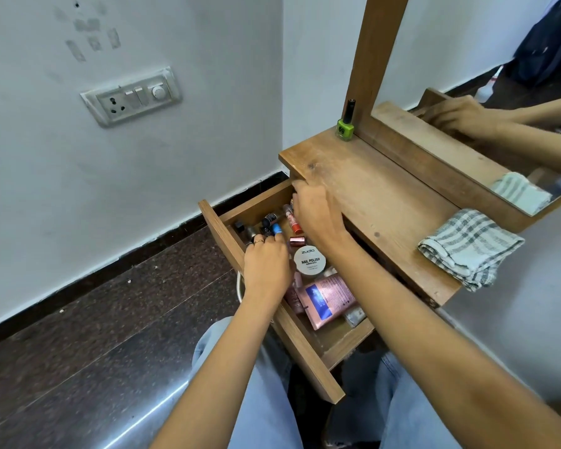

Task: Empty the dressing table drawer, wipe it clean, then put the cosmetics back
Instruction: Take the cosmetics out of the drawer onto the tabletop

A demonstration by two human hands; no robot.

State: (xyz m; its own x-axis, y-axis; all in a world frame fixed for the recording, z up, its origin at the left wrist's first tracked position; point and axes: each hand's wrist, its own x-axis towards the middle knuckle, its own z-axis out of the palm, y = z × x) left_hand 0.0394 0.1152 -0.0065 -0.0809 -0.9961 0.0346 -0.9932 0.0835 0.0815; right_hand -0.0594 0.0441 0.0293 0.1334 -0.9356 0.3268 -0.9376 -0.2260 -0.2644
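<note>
While left hand (pixel 266 267) and right hand (pixel 314 215) reach into one drawer (pixel 305 354) | both grips unclear | one cloth (pixel 470 247)

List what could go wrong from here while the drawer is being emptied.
1. The green nail polish bottle with the black cap stands near the corner of the wooden tabletop; a nudge while setting items down might tip it off.
2. The open wooden drawer is pulled far out with the left hand and right hand inside; leaning on it might strain it.
3. The small loose bottles crowd the left hand; grabbing several at once could drop one.
</note>
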